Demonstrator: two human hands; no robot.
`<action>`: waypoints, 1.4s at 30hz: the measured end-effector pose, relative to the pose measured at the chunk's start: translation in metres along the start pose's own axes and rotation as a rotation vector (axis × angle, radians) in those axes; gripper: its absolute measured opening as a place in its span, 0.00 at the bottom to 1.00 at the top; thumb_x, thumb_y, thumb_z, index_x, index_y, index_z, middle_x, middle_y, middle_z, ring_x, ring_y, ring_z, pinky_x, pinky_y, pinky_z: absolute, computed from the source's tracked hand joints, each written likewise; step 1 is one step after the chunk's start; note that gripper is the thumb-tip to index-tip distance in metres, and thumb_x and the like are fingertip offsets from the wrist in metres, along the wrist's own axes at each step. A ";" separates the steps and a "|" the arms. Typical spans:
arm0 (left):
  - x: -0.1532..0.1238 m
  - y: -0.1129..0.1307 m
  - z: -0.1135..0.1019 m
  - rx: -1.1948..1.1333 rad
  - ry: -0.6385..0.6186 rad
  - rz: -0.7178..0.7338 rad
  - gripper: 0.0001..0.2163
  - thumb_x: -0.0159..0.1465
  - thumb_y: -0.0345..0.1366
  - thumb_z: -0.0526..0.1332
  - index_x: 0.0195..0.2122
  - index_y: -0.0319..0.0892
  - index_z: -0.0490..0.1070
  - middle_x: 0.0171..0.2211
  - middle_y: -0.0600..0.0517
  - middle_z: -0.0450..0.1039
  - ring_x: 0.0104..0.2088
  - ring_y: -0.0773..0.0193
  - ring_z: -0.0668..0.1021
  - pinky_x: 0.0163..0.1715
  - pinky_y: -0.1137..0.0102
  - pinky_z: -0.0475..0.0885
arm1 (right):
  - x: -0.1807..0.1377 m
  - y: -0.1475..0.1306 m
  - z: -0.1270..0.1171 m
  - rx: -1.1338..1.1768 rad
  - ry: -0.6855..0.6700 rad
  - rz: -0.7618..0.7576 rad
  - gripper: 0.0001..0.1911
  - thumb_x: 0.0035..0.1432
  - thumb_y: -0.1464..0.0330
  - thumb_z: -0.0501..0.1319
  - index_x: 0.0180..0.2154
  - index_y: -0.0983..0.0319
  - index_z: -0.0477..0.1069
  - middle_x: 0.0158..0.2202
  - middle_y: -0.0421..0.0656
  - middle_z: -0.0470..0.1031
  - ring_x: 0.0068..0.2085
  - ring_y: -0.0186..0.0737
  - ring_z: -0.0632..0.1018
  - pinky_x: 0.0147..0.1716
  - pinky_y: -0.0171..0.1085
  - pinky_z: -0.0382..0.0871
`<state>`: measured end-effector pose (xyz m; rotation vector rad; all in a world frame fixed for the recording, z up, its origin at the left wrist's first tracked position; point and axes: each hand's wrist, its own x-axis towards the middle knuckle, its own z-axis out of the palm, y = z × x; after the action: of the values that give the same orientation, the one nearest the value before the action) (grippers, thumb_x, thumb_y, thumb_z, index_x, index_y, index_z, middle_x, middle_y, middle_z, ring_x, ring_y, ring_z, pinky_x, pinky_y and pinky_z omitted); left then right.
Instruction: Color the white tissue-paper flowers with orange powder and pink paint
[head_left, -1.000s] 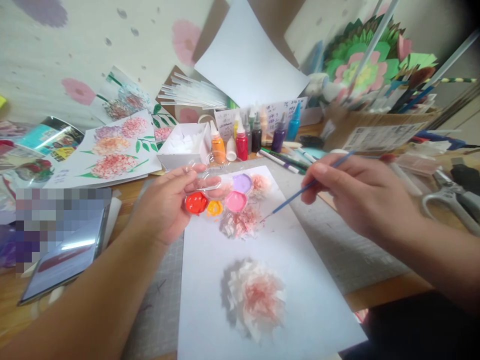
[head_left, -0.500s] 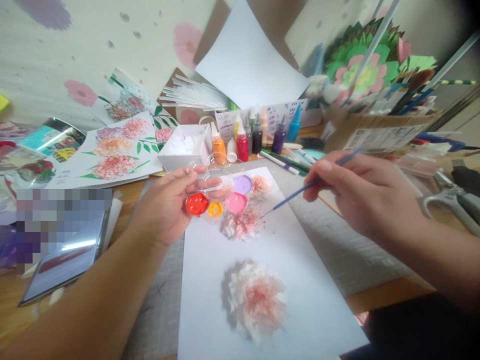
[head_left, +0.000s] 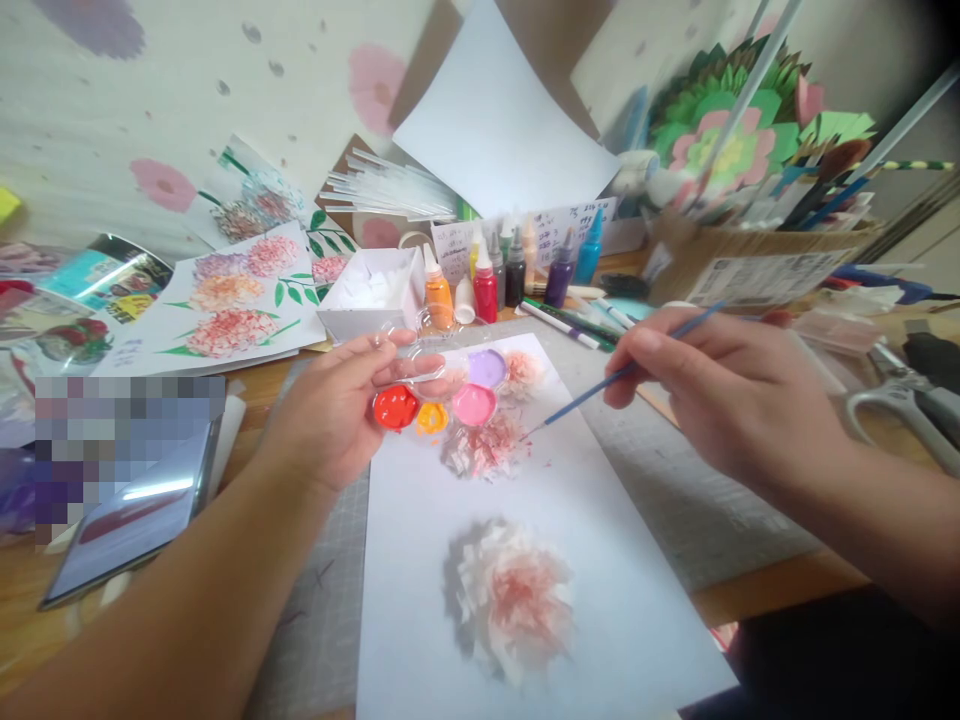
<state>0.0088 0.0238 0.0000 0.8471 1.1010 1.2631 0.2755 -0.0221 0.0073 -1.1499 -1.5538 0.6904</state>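
The left of the two hands grips the clear palette (head_left: 450,384) above the far end of the white sheet (head_left: 600,580); the right hand (head_left: 705,390) pinches the blue brush (head_left: 592,394), tip beside the sheet's middle flower (head_left: 484,450); paint bottles (head_left: 486,292) stand beyond the sheet.

Person's bare left forearm (head_left: 225,560) reaches diagonally up and inward from lower left. Bare left hand (head_left: 341,410) raised, fingers (head_left: 409,368) pointing inward, closed in a light grip. Bare right forearm (head_left: 885,510) slants up and inward from the right side. Bare right hand (head_left: 712,390) in a pen-like pinch, thumb (head_left: 651,345) uppermost, other fingers curled. Hands well apart.
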 end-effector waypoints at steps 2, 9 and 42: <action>0.000 0.000 0.000 -0.008 0.001 0.004 0.03 0.62 0.27 0.62 0.35 0.36 0.76 0.34 0.45 0.81 0.40 0.51 0.84 0.46 0.51 0.77 | 0.000 0.000 0.001 0.002 -0.012 0.012 0.16 0.61 0.58 0.63 0.24 0.57 0.77 0.26 0.41 0.77 0.26 0.37 0.77 0.27 0.39 0.71; -0.002 0.003 0.005 -0.042 0.013 -0.011 0.04 0.62 0.24 0.61 0.35 0.34 0.75 0.32 0.47 0.78 0.35 0.54 0.84 0.38 0.57 0.80 | -0.001 0.000 -0.001 0.025 -0.018 0.020 0.15 0.61 0.57 0.63 0.25 0.56 0.77 0.24 0.41 0.76 0.26 0.38 0.77 0.26 0.39 0.69; 0.001 0.000 0.006 -0.047 0.066 0.049 0.04 0.60 0.25 0.62 0.29 0.34 0.74 0.42 0.47 0.77 0.37 0.52 0.83 0.35 0.54 0.82 | -0.003 -0.001 -0.005 0.028 -0.037 0.032 0.15 0.62 0.59 0.63 0.24 0.54 0.78 0.27 0.40 0.76 0.28 0.36 0.76 0.30 0.39 0.67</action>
<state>0.0142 0.0250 0.0011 0.8062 1.1041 1.3615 0.2795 -0.0261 0.0084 -1.1486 -1.5545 0.7562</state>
